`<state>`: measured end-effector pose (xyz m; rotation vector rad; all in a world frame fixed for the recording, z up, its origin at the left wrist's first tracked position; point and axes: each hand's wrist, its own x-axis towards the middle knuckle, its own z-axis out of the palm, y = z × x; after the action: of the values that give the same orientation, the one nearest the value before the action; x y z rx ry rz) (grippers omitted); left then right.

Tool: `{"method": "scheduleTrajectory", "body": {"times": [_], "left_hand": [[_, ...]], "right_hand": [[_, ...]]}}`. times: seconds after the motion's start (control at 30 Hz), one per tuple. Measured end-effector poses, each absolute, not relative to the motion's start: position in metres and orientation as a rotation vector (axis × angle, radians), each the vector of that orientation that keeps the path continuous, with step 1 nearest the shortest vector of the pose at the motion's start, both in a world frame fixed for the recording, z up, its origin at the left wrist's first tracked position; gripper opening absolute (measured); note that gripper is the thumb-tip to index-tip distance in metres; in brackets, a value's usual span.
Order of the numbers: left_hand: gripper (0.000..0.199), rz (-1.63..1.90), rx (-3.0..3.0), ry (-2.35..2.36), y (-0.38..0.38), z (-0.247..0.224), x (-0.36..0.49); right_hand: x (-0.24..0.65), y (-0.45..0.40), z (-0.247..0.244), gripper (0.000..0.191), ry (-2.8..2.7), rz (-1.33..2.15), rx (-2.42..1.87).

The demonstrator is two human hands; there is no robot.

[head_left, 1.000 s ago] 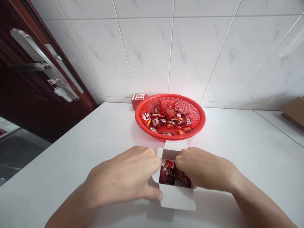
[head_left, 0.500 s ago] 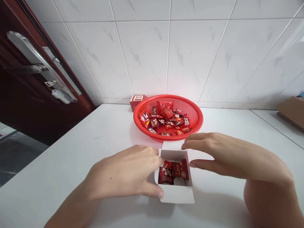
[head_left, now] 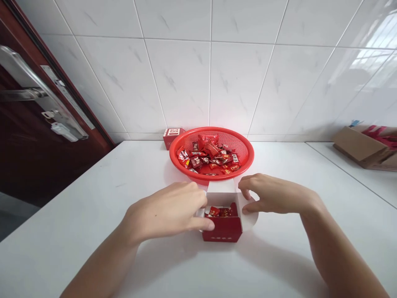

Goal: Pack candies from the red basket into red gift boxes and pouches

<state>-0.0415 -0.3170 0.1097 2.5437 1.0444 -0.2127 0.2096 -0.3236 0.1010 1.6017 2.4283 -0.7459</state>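
Observation:
A small open box (head_left: pixel 222 230), red outside and white inside, stands in front of me with several wrapped candies (head_left: pixel 223 212) in it. My left hand (head_left: pixel 176 211) holds the box at its left side, the thumb on the front left corner and the fingers curled along the left edge. At the right side, my right hand (head_left: pixel 266 193) touches the white right flap (head_left: pixel 248 221), its thumb and fingers bent but apart. The white back flap (head_left: pixel 221 186) extends toward a red mesh basket (head_left: pixel 173 159) of wrapped candies (head_left: pixel 211 151).
A closed red box (head_left: pixel 172 133) is behind the basket by the tiled wall (head_left: pixel 180 82). An open cardboard box (head_left: pixel 356 142) sits at the far right of the white table (head_left: pixel 124 182). At left is a dark red door (head_left: pixel 18 136) with keys in its lock.
The white front flap no longer lies outward, and a red front face shows. The right flap now spreads outward under my right hand. My view has shifted slightly right.

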Motion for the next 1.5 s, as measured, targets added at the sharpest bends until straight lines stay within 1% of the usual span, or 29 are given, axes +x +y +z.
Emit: {"method": "scheduleTrajectory", "body": {"times": [0.17,0.3,0.4,0.57,0.7,0.83,0.9,1.07,1.2,1.3,1.37,1.5], "left_hand": [[0.038,-0.289,2.52,1.108,-0.313,0.111,-0.038],[0.024,-0.318,2.538,1.183,-0.311,0.107,-0.035],[0.017,-0.347,2.533,1.232,-0.309,0.102,-0.032],[0.014,-0.344,2.525,1.228,-0.302,0.097,-0.027],[0.018,-0.397,2.516,1.194,-0.301,0.098,-0.024],[0.018,-0.462,2.499,1.183,-0.302,0.101,-0.024],[0.021,-0.465,2.489,1.15,-0.298,0.103,-0.028],[0.032,-0.45,2.353,0.834,-0.275,0.109,-0.046],[0.037,-0.43,2.321,0.942,-0.267,0.112,-0.05],[0.04,-0.433,2.364,0.98,-0.275,0.112,-0.043],[0.043,-0.433,2.386,1.0,-0.282,0.109,-0.037],[0.039,-0.437,2.446,1.081,-0.295,0.104,-0.03]], "right_hand": [[0.215,-0.323,0.076,0.028,2.589,-1.09,1.588],[0.22,-0.337,0.05,0.029,2.82,-1.276,1.608],[0.218,-0.351,0.03,0.03,2.942,-1.424,1.716],[0.21,-0.364,0.002,0.034,3.024,-1.856,1.72],[0.205,-0.369,-0.01,0.031,3.065,-2.05,1.632],[0.202,-0.375,-0.016,0.025,3.089,-2.074,1.674],[0.202,-0.378,-0.017,0.023,3.1,-2.047,1.705],[0.2,-0.379,-0.018,0.022,3.25,-1.898,1.672],[0.198,-0.376,-0.018,0.018,3.395,-1.74,1.545],[0.196,-0.374,-0.016,0.02,3.392,-1.711,1.522],[0.195,-0.374,-0.014,0.022,3.382,-1.705,1.532],[0.195,-0.377,-0.013,0.018,3.389,-1.697,1.644]]}}
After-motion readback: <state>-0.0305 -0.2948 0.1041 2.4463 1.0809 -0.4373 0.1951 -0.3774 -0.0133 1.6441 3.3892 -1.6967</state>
